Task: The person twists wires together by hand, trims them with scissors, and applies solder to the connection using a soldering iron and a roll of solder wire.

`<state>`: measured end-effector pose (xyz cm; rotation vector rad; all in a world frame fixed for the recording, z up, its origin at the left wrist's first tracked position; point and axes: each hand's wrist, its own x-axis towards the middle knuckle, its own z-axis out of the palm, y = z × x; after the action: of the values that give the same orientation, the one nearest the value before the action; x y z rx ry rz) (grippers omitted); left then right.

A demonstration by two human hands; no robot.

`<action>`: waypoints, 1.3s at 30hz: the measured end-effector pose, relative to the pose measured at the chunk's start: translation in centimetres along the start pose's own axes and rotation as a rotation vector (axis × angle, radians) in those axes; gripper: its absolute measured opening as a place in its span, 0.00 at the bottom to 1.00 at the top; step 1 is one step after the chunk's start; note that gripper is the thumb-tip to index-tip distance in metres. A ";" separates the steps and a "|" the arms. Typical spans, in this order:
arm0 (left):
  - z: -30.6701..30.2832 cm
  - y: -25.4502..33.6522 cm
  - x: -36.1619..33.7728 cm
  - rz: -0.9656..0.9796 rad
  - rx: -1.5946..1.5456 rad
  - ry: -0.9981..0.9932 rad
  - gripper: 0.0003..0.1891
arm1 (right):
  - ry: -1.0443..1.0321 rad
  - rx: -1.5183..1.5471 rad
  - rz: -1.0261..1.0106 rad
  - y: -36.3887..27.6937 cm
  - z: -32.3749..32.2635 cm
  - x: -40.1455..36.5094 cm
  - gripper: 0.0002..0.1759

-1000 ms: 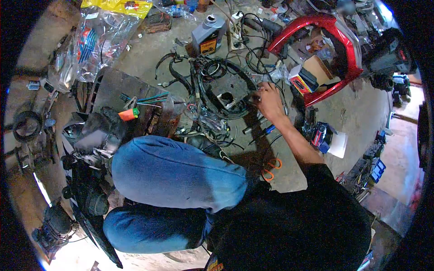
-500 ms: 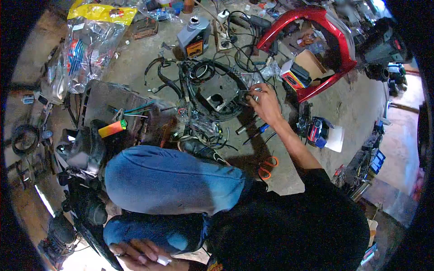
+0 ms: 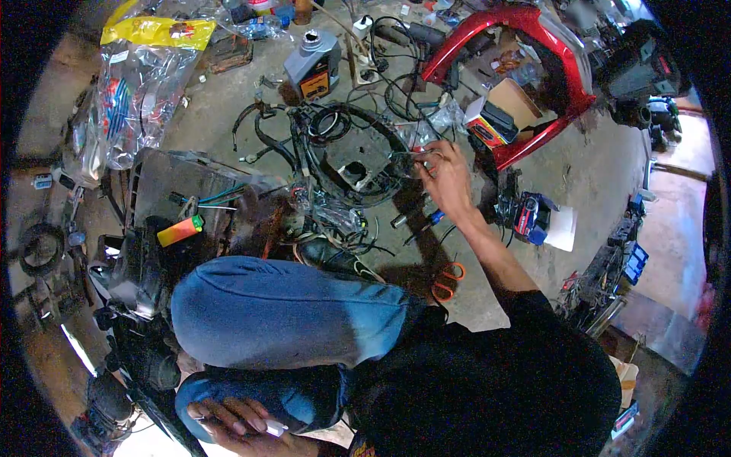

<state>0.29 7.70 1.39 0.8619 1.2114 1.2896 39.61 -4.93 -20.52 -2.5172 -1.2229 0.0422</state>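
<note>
The right hand point(image 3: 448, 181) has its fingertips point(image 3: 425, 158) pinched shut on thin wires point(image 3: 411, 154) that run off the black wiring harness point(image 3: 331, 123). The harness lies coiled on the concrete floor point(image 3: 594, 175), at 9 o'clock from the hand. Just under the wrist, at 6 o'clock, lies a blue-handled screwdriver point(image 3: 434, 217), and farther down the same line lie orange-handled scissors point(image 3: 448, 282). At 1 o'clock, near the knuckles, an open cardboard box point(image 3: 502, 114) sits inside the curve of a red fairing panel point(image 3: 548, 46). At 11 o'clock, well apart, stands a grey oil bottle point(image 3: 312, 57). The left hand point(image 3: 228, 423), low beside the blue-jeaned knee point(image 3: 289, 312), has its fingers curled round a small white object point(image 3: 274, 431) too small to identify.
</note>
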 end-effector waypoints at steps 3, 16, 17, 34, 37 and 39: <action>0.1 0.0 0.1 -0.015 0.008 -0.001 0.14 | -0.008 -0.036 -0.046 -0.1 0.2 -0.2 0.11; -1.8 -1.3 0.8 0.016 0.036 -0.020 0.18 | -0.032 -0.032 -0.082 -0.2 1.0 -0.3 0.10; -1.8 -1.2 0.7 0.002 0.052 0.026 0.18 | -0.029 -0.037 -0.083 -0.1 1.1 -0.2 0.09; -0.3 -0.9 -0.3 -0.018 -0.038 -0.112 0.14 | -0.097 -0.369 -0.167 -0.8 3.4 2.1 0.11; 0.1 -0.8 -0.5 -0.066 -0.067 -0.012 0.14 | -0.173 -0.446 -0.228 -1.0 3.2 2.6 0.10; 0.4 -0.5 -0.6 -0.082 -0.055 -0.002 0.15 | -0.214 -0.501 -0.276 -1.3 3.1 2.9 0.10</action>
<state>0.89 7.05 1.06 0.7666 1.1923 1.2493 39.94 -1.10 -22.66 -2.7762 -1.8558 -0.0725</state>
